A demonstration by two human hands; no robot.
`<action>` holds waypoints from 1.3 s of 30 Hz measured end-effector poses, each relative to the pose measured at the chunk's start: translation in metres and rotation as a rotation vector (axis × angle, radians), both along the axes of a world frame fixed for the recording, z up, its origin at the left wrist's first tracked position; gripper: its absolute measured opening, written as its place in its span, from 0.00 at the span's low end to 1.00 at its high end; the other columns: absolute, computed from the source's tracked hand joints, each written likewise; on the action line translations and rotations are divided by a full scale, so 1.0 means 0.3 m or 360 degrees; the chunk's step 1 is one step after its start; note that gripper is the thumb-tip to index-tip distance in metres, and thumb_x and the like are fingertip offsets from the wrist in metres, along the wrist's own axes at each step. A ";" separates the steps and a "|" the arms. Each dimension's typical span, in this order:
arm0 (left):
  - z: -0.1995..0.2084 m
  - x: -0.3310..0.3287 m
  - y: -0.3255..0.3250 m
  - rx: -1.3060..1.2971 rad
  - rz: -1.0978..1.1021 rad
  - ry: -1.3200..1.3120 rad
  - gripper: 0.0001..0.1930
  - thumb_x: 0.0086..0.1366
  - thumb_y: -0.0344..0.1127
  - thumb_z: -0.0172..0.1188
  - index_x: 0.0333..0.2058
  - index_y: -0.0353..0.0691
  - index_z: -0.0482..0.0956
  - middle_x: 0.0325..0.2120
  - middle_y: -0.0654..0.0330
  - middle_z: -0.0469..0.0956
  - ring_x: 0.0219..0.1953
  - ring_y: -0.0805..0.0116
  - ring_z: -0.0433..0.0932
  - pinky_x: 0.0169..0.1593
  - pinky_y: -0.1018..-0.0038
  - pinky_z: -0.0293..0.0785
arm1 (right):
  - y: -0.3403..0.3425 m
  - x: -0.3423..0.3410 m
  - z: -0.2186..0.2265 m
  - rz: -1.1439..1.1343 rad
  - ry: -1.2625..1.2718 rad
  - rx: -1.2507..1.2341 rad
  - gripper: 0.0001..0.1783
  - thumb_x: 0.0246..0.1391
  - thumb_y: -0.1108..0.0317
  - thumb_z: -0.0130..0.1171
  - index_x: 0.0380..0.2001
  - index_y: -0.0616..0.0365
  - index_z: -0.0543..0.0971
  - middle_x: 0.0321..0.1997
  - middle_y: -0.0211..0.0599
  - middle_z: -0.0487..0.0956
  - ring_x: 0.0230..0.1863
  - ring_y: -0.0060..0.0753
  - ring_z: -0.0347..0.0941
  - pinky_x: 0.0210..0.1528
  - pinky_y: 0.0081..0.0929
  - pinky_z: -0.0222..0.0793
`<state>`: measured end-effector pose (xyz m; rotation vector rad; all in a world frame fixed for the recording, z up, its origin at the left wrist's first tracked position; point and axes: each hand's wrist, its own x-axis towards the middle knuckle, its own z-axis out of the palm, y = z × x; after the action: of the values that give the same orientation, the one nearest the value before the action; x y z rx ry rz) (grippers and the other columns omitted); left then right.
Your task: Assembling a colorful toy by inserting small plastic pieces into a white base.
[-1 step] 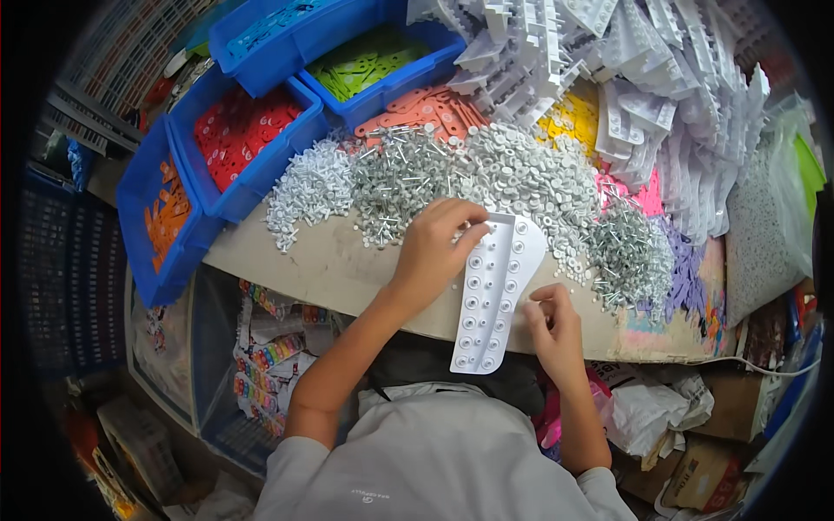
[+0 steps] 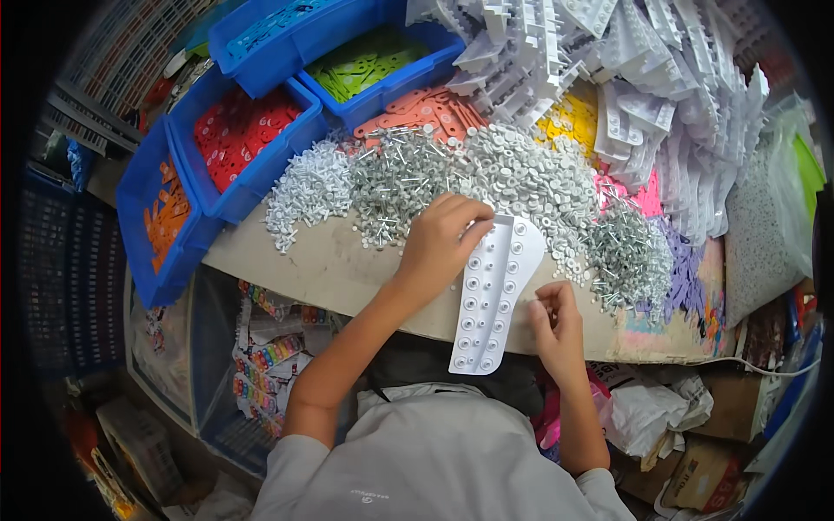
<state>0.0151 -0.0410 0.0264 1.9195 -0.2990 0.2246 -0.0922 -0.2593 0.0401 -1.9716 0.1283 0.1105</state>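
Centrally, the left hand [image 2: 445,245], back uppermost, its forearm slanting inward from a bent elbow, grasps the far left corner of a white panel [image 2: 484,300] between thumb and forefinger. The right hand [image 2: 558,328], forearm nearly straight ahead, curls just beside the panel's right edge; whether its fingers pinch anything cannot be told. Between the hands, the panel's long axis runs away from the body, broad end outward, narrow end inward past the edge of the bench [image 2: 334,276]. Beyond both hands lie heaped white discs [image 2: 530,174]; left of these, metal pins [image 2: 395,178].
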 end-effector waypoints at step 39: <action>-0.065 -0.229 0.020 0.0533 -0.0082 -0.0131 0.25 0.62 0.41 0.68 0.55 0.34 0.78 0.41 0.56 0.79 0.46 0.56 0.75 0.51 0.61 0.68 | 0.160 0.263 -0.084 -0.0098 -0.0760 -0.0482 0.07 0.51 0.82 0.67 0.30 0.63 0.78 0.34 0.37 0.79 0.38 0.36 0.76 0.41 0.29 0.75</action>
<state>-0.0535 -0.0350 0.0071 2.2329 -0.4639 0.2308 -0.0133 -0.2114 0.0150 -2.2356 -0.1131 -0.4419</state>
